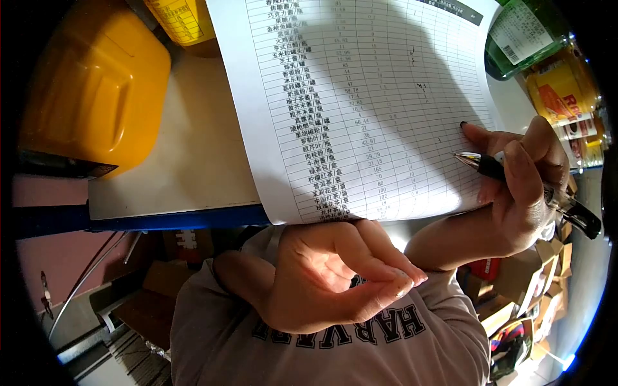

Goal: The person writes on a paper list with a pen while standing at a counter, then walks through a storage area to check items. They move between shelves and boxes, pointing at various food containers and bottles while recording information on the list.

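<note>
A printed list sheet with rows of text and numbers lies on a pale shelf top. My right hand grips a black and silver pen, its tip pointing left just over the sheet's right columns. A dark-nailed fingertip of that hand rests on the paper. My left hand sits just below the sheet's lower edge, in front of my grey lettered shirt. Its fingers are curled against the thumb, and I see nothing between them.
A big yellow jug stands on the shelf at left, with a second yellow container behind it. A green bottle and yellow-labelled jars stand at right. Cardboard boxes cover the floor below.
</note>
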The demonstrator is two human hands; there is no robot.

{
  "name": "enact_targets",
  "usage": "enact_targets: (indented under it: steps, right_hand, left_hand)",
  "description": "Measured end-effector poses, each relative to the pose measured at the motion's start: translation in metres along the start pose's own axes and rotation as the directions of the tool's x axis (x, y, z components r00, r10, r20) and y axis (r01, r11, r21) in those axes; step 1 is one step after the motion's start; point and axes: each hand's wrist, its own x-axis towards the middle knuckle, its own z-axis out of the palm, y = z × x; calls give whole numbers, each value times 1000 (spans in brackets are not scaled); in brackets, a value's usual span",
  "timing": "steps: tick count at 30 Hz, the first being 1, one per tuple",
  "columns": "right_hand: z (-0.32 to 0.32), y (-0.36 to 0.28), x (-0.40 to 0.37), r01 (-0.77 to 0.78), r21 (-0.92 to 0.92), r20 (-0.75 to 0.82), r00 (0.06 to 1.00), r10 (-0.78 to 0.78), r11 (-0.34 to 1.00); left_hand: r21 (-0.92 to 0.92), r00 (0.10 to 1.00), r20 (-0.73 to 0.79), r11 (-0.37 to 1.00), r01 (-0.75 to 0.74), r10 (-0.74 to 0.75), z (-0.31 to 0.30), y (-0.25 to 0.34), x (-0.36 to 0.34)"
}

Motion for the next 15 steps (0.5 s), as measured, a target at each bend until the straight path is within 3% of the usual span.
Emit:
enact_targets:
  steps: [3,9,15]
  right_hand:
    - [2,0,0,2,-1,-2,1000,-2,1000]
    - [0,0,0,9,-7,-3,1000,-9,1000]
    - [-2,2,0,20,-13,-2,1000,-20,1000]
  left_hand:
    - [32,1000,4,999,-27,27,-2,0,-1]
    - [-78,1000,-17,997,8,-9,-2,1,-3]
    - [-23,999,-6,998,-52,52,-3,-3,-1]
